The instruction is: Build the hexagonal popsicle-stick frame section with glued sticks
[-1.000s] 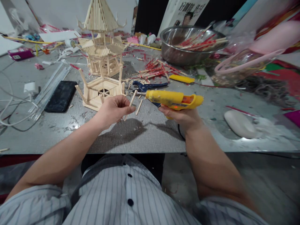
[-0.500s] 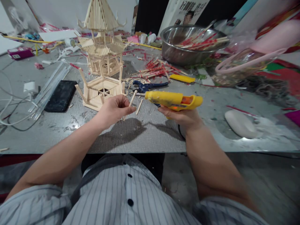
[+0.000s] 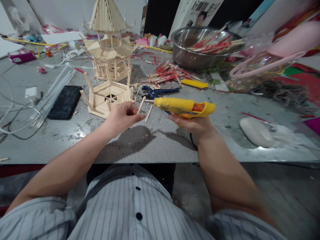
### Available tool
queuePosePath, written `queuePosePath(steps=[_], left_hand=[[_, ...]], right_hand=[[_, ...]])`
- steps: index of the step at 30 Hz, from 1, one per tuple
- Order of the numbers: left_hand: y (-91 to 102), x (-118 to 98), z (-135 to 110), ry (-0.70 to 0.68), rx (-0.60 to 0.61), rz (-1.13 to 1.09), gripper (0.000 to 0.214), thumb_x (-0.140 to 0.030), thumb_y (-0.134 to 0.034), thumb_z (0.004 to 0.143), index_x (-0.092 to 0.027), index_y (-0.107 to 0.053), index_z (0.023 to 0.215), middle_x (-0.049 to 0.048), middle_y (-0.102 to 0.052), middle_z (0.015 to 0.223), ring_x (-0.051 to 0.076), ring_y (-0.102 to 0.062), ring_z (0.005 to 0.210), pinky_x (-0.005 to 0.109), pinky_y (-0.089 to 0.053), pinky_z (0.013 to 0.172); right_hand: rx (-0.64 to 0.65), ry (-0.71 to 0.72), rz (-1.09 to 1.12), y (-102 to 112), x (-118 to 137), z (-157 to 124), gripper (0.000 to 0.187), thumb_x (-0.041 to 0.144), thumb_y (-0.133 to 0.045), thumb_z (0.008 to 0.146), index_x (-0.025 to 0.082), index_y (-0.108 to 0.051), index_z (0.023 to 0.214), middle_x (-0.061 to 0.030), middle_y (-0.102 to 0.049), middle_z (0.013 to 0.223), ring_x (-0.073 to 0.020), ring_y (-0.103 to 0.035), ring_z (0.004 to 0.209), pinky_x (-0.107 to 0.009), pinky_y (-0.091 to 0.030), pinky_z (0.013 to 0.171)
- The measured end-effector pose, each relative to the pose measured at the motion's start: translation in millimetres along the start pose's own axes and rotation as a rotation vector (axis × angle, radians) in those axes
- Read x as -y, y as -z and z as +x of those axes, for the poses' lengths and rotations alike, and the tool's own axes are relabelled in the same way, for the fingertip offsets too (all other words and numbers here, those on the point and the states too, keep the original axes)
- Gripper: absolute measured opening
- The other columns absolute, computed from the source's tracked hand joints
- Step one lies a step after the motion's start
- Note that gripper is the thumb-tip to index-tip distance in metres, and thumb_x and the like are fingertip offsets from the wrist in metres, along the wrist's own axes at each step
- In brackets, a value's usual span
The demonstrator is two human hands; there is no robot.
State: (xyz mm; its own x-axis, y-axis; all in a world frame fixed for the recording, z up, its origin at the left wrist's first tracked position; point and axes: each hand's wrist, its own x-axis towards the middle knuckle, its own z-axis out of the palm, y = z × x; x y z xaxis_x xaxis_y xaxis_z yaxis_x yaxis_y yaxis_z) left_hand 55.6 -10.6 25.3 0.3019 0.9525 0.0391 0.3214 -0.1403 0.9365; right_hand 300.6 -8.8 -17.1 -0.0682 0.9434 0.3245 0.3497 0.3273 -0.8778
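Between thumb and fingers my left hand [image 3: 125, 116] pinches a short wooden stick [image 3: 141, 104], tilted with its upper end raised. My right hand [image 3: 191, 123] is wrapped round a yellow hot glue gun [image 3: 185, 106], whose metal nozzle points left at the stick's upper end; whether they touch I cannot tell. Just behind my left hand lies a six-sided wooden stick base [image 3: 100, 98] with several upright posts. Another loose stick [image 3: 148, 114] is on the table below the nozzle. Farther back stands a tiered stick pagoda [image 3: 107, 43].
Blue-handled pliers [image 3: 160, 90] and a yellow-handled tool [image 3: 194, 83] lie behind the glue gun. A steel basin [image 3: 185, 55] holds red-wrapped chopsticks, with more chopsticks [image 3: 165, 75] beside it. At left is a black phone [image 3: 65, 102]; at right, a pale oval object [image 3: 256, 132].
The glue gun has shifted very slightly left along the stick's end. My left hand and the stick stay almost where they were.
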Motion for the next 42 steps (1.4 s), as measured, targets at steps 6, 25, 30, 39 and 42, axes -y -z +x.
queuePosePath(steps=[6,25,30,39,42], left_hand=[[-0.6,0,0,-0.006,-0.010,0.044,0.029,-0.026,-0.069,0.072,-0.018,-0.043,0.064,-0.0093,-0.039,0.048,0.003,-0.031,0.042,0.018,-0.024,0.043],[-0.4,2,1,0.026,-0.010,-0.051,0.025,-0.026,-0.067,0.075,-0.018,-0.046,0.065,-0.0094,-0.037,0.047,0.002,-0.029,0.040,0.019,-0.020,0.042],[-1.2,-1,1,0.051,-0.002,-0.069,0.021,-0.022,-0.065,0.077,-0.016,-0.049,0.065,-0.0070,-0.043,0.048,0.002,-0.031,0.039,0.019,-0.020,0.041],[-1.3,-2,0,0.043,-0.009,-0.024,0.020,-0.020,-0.065,0.078,-0.015,-0.051,0.064,-0.0080,-0.042,0.046,0.001,-0.031,0.038,0.017,-0.020,0.041],[-0.3,1,1,0.023,0.009,-0.031,0.019,-0.019,-0.065,0.079,-0.014,-0.053,0.065,-0.0074,-0.043,0.046,0.001,-0.032,0.037,0.017,-0.020,0.039]], right_hand=[[0.026,-0.015,-0.036,-2,13,-1,0.033,0.053,-0.075,0.058,0.028,-0.066,0.077,-0.0001,-0.071,0.076,-0.0222,-0.069,0.072,-0.041,-0.060,0.073],[-0.052,0.010,0.054,0,3,0,0.026,0.046,-0.077,0.061,0.027,-0.070,0.077,-0.0001,-0.073,0.080,-0.0226,-0.070,0.079,-0.043,-0.058,0.083],[-0.068,-0.022,0.082,-1,8,1,0.026,0.044,-0.079,0.057,0.026,-0.069,0.073,-0.0006,-0.073,0.079,-0.0231,-0.070,0.078,-0.044,-0.059,0.082],[-0.035,-0.033,0.049,-1,0,0,0.034,0.050,-0.076,0.060,0.024,-0.069,0.081,-0.0006,-0.072,0.082,-0.0220,-0.070,0.081,-0.044,-0.059,0.083],[-0.014,-0.009,0.050,0,-1,0,0.031,0.047,-0.078,0.060,0.026,-0.069,0.081,0.0013,-0.072,0.081,-0.0218,-0.070,0.081,-0.046,-0.059,0.084]])
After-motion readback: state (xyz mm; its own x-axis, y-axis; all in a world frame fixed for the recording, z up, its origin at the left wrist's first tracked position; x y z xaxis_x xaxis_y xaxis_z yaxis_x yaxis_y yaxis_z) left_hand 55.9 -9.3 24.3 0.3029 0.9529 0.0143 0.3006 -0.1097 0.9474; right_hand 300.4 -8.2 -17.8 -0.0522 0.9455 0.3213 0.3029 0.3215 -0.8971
